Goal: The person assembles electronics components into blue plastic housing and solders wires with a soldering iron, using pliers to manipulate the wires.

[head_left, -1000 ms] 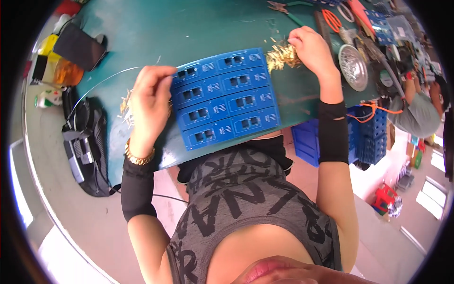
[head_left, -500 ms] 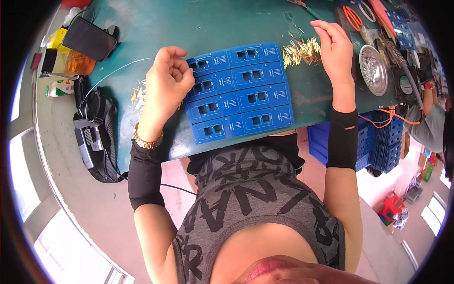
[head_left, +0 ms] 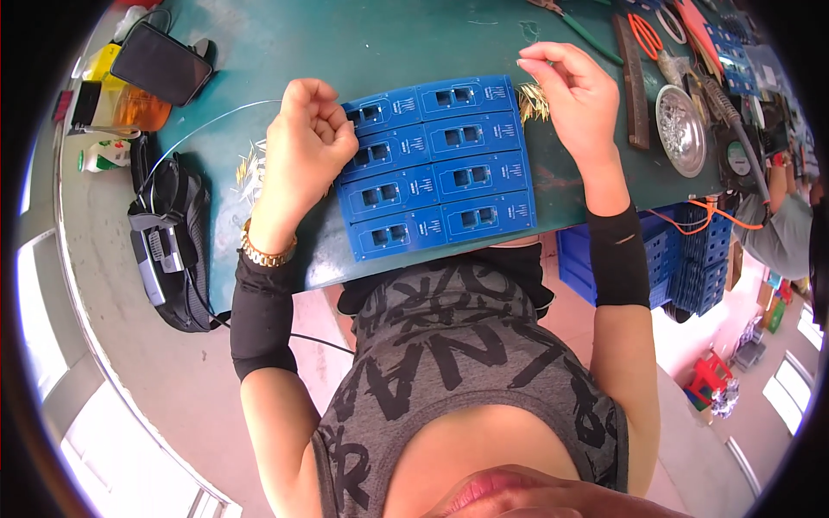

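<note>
A panel of blue circuit boards (head_left: 436, 162) with paired square cut-outs lies near the table's front edge. At its left edge is my left hand (head_left: 306, 142), fingers curled and thumb pressed in; whatever they pinch is hidden. My right hand (head_left: 580, 104) is raised beyond the panel's far right corner, thumb and fingertips drawn together. Anything between those tips is too small to make out. Beneath and beside that hand is a pile of thin gold-coloured pins (head_left: 533, 102), partly covered by it. More loose pins (head_left: 250, 171) lie left of my left wrist.
On the right are a metal dish (head_left: 681, 129) of small bright parts, a flat bar (head_left: 632, 82), orange-handled scissors (head_left: 644, 34) and green-handled pliers (head_left: 591, 39). A phone (head_left: 162, 62) stands at the far left. Below the table's right side is a blue crate (head_left: 580, 259) beside more blue boards.
My right hand has moved left, from beside the gold pins to over them and nearer the panel, uncovering the flat bar. My left hand has barely shifted.
</note>
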`<action>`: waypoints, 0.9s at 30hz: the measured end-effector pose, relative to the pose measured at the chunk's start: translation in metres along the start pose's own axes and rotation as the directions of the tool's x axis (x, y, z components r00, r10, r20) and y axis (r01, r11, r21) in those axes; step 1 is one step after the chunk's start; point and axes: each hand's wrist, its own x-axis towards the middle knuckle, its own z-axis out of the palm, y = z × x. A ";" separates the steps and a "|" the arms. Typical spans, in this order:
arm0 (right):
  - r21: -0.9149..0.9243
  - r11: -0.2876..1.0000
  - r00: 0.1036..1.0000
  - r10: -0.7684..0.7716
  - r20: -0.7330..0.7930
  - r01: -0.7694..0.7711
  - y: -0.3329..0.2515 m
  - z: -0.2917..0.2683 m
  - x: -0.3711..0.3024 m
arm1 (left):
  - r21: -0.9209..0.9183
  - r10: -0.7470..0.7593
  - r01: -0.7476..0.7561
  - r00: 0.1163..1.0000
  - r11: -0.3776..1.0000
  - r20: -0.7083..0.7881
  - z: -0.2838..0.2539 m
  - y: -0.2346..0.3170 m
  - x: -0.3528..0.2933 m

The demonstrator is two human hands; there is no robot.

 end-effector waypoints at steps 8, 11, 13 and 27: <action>0.082 0.957 0.903 0.230 0.362 -0.277 -0.029 0.030 0.008 | 0.303 0.312 -0.290 0.950 0.908 -0.026 0.002 0.004 -0.008; -0.046 0.993 0.919 0.115 0.377 -0.105 -0.029 0.036 0.005 | 0.294 0.425 -0.403 0.905 0.867 -0.013 0.000 -0.005 -0.011; -0.062 0.997 0.924 0.068 0.376 -0.048 -0.026 0.036 0.002 | 0.326 0.416 -0.383 0.909 0.864 -0.034 -0.001 -0.006 -0.015; -0.122 0.981 0.923 -0.095 0.372 0.150 -0.025 0.041 -0.006 | 0.617 0.384 -0.455 0.887 0.642 0.255 -0.012 0.003 -0.030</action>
